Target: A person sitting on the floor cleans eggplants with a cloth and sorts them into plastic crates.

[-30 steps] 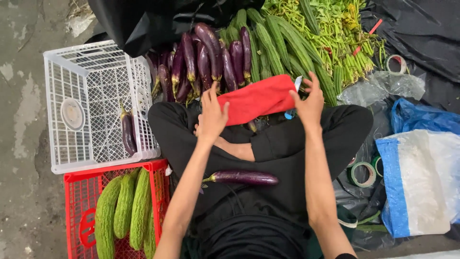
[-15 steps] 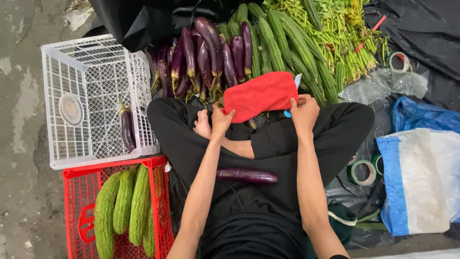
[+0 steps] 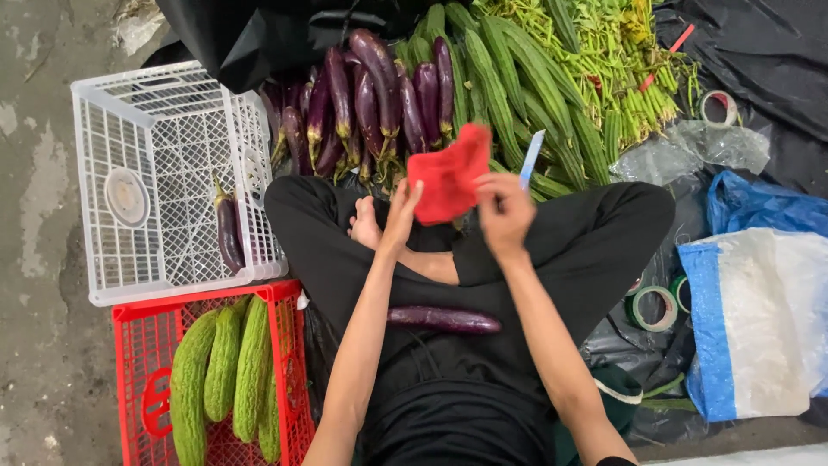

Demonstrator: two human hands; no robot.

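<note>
Person sits cross-legged on the ground. Both hands are up in front of the knees on a red cloth point(image 3: 448, 179). Left hand point(image 3: 399, 217) pinches the cloth's lower left edge, fingers closed on it. Right hand point(image 3: 504, 210) grips the cloth's right side, fingers curled narrow; a thin pale blue strip point(image 3: 530, 160) sticks up just beside the knuckles, and I cannot tell if the hand holds it.

The cloth is bunched and folded, hanging in the air above the crossed legs, just in front of the eggplant pile point(image 3: 366, 99). It looks soft, light and limp, not slippery or fragile; it would sag wherever unsupported, so best taken by corners or edges.

One loose eggplant point(image 3: 444, 319) lies on the lap. White crate point(image 3: 164, 185) to the left holds a single eggplant; red crate point(image 3: 142, 380) below it holds bitter gourds point(image 3: 226, 367). Ridged gourds point(image 3: 509, 78) and greens behind, tape rolls point(image 3: 653, 311) at right.
</note>
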